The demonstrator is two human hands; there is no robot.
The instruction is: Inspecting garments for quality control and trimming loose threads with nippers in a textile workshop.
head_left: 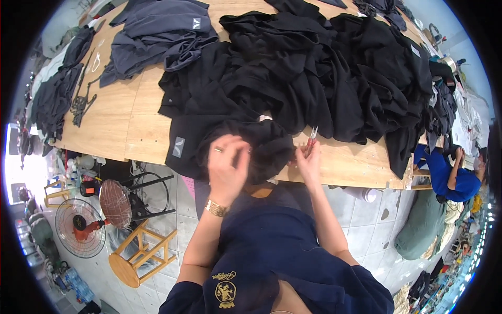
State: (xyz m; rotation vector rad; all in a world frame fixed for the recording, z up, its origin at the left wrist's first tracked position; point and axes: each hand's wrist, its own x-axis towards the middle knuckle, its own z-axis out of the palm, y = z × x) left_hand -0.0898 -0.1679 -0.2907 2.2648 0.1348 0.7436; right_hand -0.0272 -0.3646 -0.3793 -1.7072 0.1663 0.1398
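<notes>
1. Garment [274, 149], black and bunched, lies at the middle of the clock, at the near edge of the wooden bench [141, 123]; its grey patch [178, 147] faces out at 9 o'clock.
2. Left hand [228, 162], with a gold ring and a gold band at the wrist, is over this bunch, fingers curled and slightly blurred; I cannot tell whether they pinch the cloth.
3. Right hand [308, 158], between 2 and 3 o'clock from the left one, grasps red-handled snips [312, 137], their metal tips pointing to 12 o'clock, just beside the bunched cloth.
4. Black clothes [293, 57] are heaped across the bench from 12 to 2 o'clock.
5. Grey-blue clothes [157, 39] lie in a pile at 11 o'clock.
6. On the floor, a fan [79, 227] and a wooden stool [124, 269] are around 8 o'clock.
7. Another person [463, 180], in blue, is at 3 o'clock, well apart from the snips.
</notes>
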